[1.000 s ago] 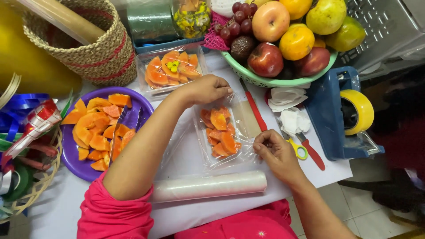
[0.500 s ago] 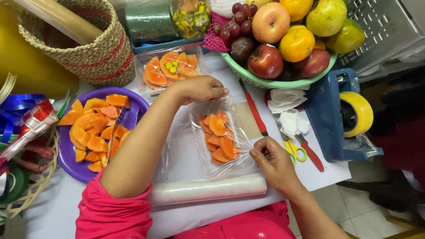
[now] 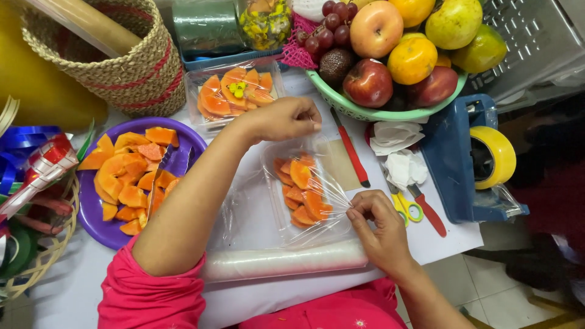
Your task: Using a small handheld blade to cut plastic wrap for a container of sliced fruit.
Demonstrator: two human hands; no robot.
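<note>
Fingertips of the right hand (image 3: pixel 381 228), at lower right of centre, pinched together on the edge of the clear cling film (image 3: pixel 329 195), pulling it into taut creases. Left hand (image 3: pixel 286 119), just above centre, closed in a loose fist on the far edge of the same film, drawing it over the clear tray of papaya slices (image 3: pixel 301 192) at the middle of the frame. Judging from this: tray filled, film drawn across the top and stretched, but edges not yet tucked under and sheet seemingly not yet parted from the roll of film (image 3: pixel 286 262) lying just below. One wrapped tray of papaya (image 3: pixel 234 94) already done, topped with a small yellow garnish, at upper centre. More cut papaya waiting on the purple plate (image 3: pixel 183 158) at left, so likely further trays to go. Outward: red-handled knife (image 3: pixel 350 146) just right of the tray, crumpled tissues (image 3: pixel 402 167), small scissors (image 3: pixel 414 207), blue tape dispenser (image 3: pixel 454 158) with a yellow roll at right. Green bowl of fruit (image 3: pixel 378 113) at upper right; woven basket (image 3: pixel 122 67) at upper left; ribbons (image 3: pixel 30 158) at far left. White tabletop (image 3: pixel 256 213) underneath, pale tiled floor (image 3: pixel 487 280) at lower right, grey crate (image 3: pixel 536 42) in the top right corner.
</note>
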